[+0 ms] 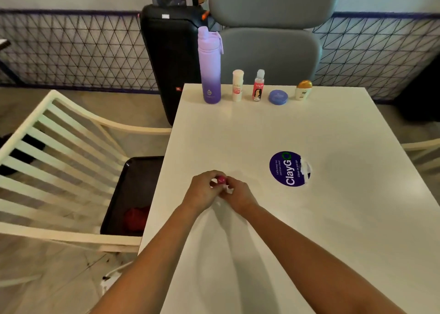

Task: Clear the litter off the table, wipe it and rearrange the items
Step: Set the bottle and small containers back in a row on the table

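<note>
**Two hands on one little pink thing**

On the far left is a white slatted chair (59, 161), and a dark tray (133, 194) sits on its seat with something red in it. Next comes the white table (309, 230). Near its front edge the left hand (202, 192) and the right hand (238, 195) meet, touching each other. Both are closed around a small pink thing (221, 180), pinched in the fingertips. It is too small to tell what it is. It looks light and smooth, so it may slip; a soft pinch on its sides should do.

At the back of the table stands a neat row: a tall purple bottle (210, 68), a white tube (237, 85), a small pink bottle (258, 85), a flat blue tin (278, 97) and a little jar with a gold cap (303, 90). To the right of the hands is a round blue sticker (289, 169), torn on one side
</note>
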Demonstrator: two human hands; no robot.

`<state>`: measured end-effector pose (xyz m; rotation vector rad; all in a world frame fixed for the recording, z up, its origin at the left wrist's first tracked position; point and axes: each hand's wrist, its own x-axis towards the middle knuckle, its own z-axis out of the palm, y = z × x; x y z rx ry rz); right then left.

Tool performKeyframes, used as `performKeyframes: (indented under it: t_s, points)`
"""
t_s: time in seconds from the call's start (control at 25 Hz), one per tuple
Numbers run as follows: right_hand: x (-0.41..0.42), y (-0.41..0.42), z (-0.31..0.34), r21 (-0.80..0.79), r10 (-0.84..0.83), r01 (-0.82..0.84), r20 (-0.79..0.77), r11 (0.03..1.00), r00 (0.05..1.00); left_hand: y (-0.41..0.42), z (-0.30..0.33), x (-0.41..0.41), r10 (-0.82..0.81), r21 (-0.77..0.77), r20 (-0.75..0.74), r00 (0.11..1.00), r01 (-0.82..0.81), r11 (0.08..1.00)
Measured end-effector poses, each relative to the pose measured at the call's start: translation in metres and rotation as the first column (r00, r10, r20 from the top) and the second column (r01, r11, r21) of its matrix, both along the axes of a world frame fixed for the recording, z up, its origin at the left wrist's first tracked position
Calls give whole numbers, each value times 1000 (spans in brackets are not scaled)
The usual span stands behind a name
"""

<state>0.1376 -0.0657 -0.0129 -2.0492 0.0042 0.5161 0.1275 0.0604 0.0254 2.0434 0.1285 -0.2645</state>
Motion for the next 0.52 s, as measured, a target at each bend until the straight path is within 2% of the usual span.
performKeyframes:
  t_s: [0.16,0.32,0.52]
  points:
    - [2,-29,18,102,-89,78,105,992,991,-18,20,23,28,-121,20,999,-25,992]
    - [19,-76,37,119,-139,118,194,986,971,-55,39,54,-69,-197,36,997,75,978]
    - [47,-149,50,151,-245,228,107,962,964,-126,45,89,-175,-247,27,984,176,953]
